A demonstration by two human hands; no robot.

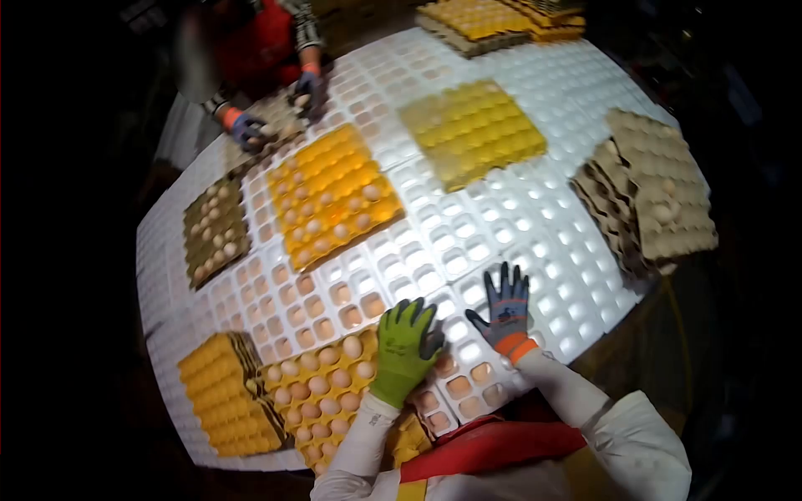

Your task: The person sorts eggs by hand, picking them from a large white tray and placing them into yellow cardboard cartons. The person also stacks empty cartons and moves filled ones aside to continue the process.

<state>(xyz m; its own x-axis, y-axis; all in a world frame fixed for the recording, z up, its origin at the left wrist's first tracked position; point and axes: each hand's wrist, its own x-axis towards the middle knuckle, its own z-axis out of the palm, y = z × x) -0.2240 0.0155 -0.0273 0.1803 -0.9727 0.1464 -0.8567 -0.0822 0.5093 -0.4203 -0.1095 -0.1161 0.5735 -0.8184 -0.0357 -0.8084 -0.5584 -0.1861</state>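
My left hand, in a green glove with dark fingertips, lies over the right edge of a yellow egg tray holding several eggs. Its fingers point forward, slightly apart, and whatever is under the palm is hidden. To its right, my right hand, in a grey glove with an orange cuff, rests flat with fingers spread on the white pocketed surface. No object shows in it. Pinkish-brown shapes fill the pockets between my hands and my body.
An orange tray and a brown tray hold eggs. Beyond lies a yellow tray. Tray stacks stand at near left, right and far back. Across the table, a co-worker's gloved hands handle eggs.
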